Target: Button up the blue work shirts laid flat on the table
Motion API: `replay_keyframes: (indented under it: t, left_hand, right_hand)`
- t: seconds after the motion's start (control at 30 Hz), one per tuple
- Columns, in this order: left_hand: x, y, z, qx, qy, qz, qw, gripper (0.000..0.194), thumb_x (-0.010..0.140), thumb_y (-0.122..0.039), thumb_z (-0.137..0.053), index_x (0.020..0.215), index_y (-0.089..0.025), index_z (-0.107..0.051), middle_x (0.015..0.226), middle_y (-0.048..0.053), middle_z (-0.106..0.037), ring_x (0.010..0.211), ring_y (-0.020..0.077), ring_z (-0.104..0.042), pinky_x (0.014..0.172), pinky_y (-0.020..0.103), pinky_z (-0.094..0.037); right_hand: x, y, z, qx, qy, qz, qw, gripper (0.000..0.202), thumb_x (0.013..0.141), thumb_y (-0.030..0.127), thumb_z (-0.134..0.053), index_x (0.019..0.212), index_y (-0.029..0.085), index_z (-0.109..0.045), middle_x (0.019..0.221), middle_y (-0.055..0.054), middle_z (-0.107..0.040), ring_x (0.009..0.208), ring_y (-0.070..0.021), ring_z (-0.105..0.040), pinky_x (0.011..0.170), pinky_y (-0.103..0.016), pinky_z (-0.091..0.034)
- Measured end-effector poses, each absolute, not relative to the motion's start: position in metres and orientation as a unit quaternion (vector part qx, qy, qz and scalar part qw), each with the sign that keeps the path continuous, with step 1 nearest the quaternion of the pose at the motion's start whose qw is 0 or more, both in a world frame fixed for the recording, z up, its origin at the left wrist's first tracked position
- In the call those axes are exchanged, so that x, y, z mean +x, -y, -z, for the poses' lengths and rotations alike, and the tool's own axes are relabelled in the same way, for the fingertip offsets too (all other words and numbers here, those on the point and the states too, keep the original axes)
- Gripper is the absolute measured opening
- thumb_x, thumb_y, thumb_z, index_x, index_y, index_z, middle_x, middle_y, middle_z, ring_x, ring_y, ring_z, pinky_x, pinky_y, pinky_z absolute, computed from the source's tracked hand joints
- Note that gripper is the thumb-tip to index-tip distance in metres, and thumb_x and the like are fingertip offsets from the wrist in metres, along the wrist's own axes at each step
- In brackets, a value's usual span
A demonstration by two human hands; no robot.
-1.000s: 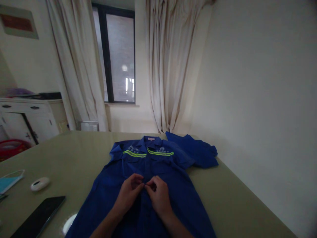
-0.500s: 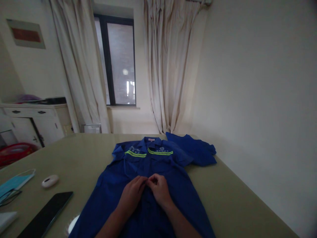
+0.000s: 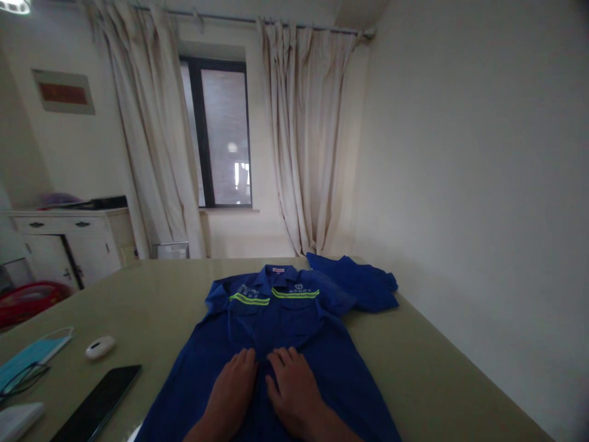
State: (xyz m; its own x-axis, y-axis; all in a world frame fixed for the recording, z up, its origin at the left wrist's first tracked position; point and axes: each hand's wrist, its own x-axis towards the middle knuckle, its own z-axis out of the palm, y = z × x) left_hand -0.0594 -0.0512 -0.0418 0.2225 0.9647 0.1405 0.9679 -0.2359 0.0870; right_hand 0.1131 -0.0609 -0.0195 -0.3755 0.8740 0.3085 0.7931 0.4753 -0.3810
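Note:
A blue short-sleeved work shirt lies front up on the table, collar at the far end, with yellow-green stripes across its chest. Both hands rest on its lower front, on either side of the middle line. My left hand lies with fingers stretched forward on the cloth; its thumb is hidden. My right hand is beside it, fingers stretched out and thumb apart, touching the shirt near the front opening. Neither hand shows anything held. The shirt's near end runs out of view under my forearms.
Another blue garment lies behind the shirt at the right, near the wall. On the left of the table are a black phone, a small white oval case, a blue face mask, a dark cable and a white block.
My fingertips were pinched together at the shirt's front middle; now the hands are apart and laid flatter on the cloth, nearer me. The camera view has tilted up a little.

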Motion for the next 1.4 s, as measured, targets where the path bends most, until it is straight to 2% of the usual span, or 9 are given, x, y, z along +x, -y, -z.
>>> replay_keyframes:
  t: [0.1, 0.2, 0.3, 0.47, 0.6, 0.8, 1.0, 1.2, 1.4]
  left_hand:
    - [-0.054, 0.069, 0.029, -0.772, 0.634, 0.014, -0.043, 0.054, 0.089, 0.003, -0.033, 0.131, -0.017, -0.06, 0.137, 0.014, -0.063, 0.126, 0.0247, -0.061, 0.103, 0.036, -0.05]
    - [-0.049, 0.081, 0.014, -0.76, 0.644, -0.03, -0.08, 0.049, 0.092, -0.001, -0.03, 0.126, -0.017, -0.062, 0.128, 0.014, -0.067, 0.113, 0.0255, -0.069, 0.093, 0.036, -0.055]
    - [-0.055, 0.084, 0.002, -0.755, 0.641, -0.07, -0.12, 0.038, 0.096, -0.012, -0.037, 0.124, -0.018, -0.063, 0.123, 0.015, -0.07, 0.11, 0.03, -0.071, 0.089, 0.041, -0.055]
    - [-0.078, 0.055, -0.012, -0.752, 0.641, 0.017, -0.15, 0.022, 0.097, -0.029, -0.047, 0.097, -0.024, -0.068, 0.105, 0.009, -0.075, 0.1, 0.0279, -0.071, 0.083, 0.037, -0.05]
    - [-0.077, 0.001, -0.007, -0.723, 0.658, 0.159, -0.141, 0.017, 0.091, -0.025, -0.054, 0.099, -0.02, -0.068, 0.104, 0.007, -0.071, 0.102, 0.0238, -0.066, 0.088, 0.032, -0.045]
    - [-0.077, -0.035, 0.016, -0.746, 0.596, 0.154, -0.254, 0.039, 0.069, -0.026, -0.074, 0.108, -0.021, -0.07, 0.094, 0.002, -0.067, 0.089, 0.0222, -0.064, 0.078, 0.029, -0.046]
    - [-0.091, -0.022, 0.018, -0.771, 0.531, 0.143, -0.32, 0.034, 0.063, -0.014, -0.061, 0.094, -0.024, -0.073, 0.097, 0.0, -0.068, 0.094, 0.0208, -0.063, 0.08, 0.027, -0.044]
    - [-0.083, -0.019, 0.011, -0.739, 0.577, 0.15, -0.313, 0.016, 0.072, -0.019, -0.063, 0.086, -0.022, -0.07, 0.084, 0.0, -0.07, 0.082, 0.0208, -0.064, 0.07, 0.027, -0.041]
    - [-0.055, -0.027, 0.023, -0.731, 0.564, 0.326, -0.205, 0.012, 0.089, -0.025, -0.049, 0.088, -0.022, -0.061, 0.093, 0.005, -0.068, 0.091, 0.0228, -0.062, 0.082, 0.033, -0.044]
  right_hand:
    - [0.106, 0.053, -0.004, -0.544, 0.816, -0.079, 0.18, 0.033, 0.101, 0.043, -0.045, 0.106, 0.023, -0.071, 0.11, -0.01, -0.074, 0.105, -0.0298, -0.069, 0.09, -0.042, -0.053]
    - [0.093, 0.027, -0.02, -0.627, 0.76, -0.087, 0.147, 0.05, 0.099, 0.058, -0.045, 0.108, 0.016, -0.07, 0.105, -0.017, -0.076, 0.098, -0.035, -0.072, 0.082, -0.045, -0.054]
    - [0.083, 0.004, -0.014, -0.673, 0.719, -0.088, 0.146, 0.046, 0.094, 0.05, -0.056, 0.116, 0.011, -0.067, 0.107, -0.022, -0.075, 0.102, -0.0366, -0.072, 0.082, -0.043, -0.052]
    - [0.086, -0.007, 0.015, -0.671, 0.71, -0.078, 0.199, 0.022, 0.091, 0.026, -0.053, 0.103, 0.016, -0.068, 0.098, -0.015, -0.077, 0.092, -0.031, -0.074, 0.075, -0.036, -0.049]
    - [0.102, -0.012, 0.025, -0.649, 0.69, -0.149, 0.284, 0.022, 0.096, 0.027, -0.044, 0.089, 0.022, -0.064, 0.084, -0.007, -0.075, 0.081, -0.0245, -0.073, 0.067, -0.029, -0.042]
    - [0.121, -0.028, 0.037, -0.545, 0.629, -0.268, 0.485, 0.028, 0.099, 0.037, -0.033, 0.084, 0.023, -0.053, 0.075, -0.001, -0.061, 0.071, -0.0178, -0.061, 0.066, -0.026, -0.04]
    - [0.116, -0.029, 0.04, -0.526, 0.632, -0.296, 0.486, 0.027, 0.097, 0.039, -0.039, 0.08, 0.023, -0.052, 0.07, 0.003, -0.051, 0.066, -0.0161, -0.05, 0.062, -0.026, -0.034]
    - [0.117, -0.027, 0.038, -0.499, 0.629, -0.315, 0.506, 0.026, 0.097, 0.037, -0.041, 0.078, 0.023, -0.051, 0.068, 0.004, -0.048, 0.064, -0.0146, -0.047, 0.061, -0.025, -0.034]
    - [0.115, -0.02, 0.027, -0.47, 0.672, -0.312, 0.479, 0.026, 0.099, 0.037, -0.045, 0.081, 0.022, -0.055, 0.069, 0.004, -0.054, 0.065, -0.0144, -0.052, 0.062, -0.025, -0.036]
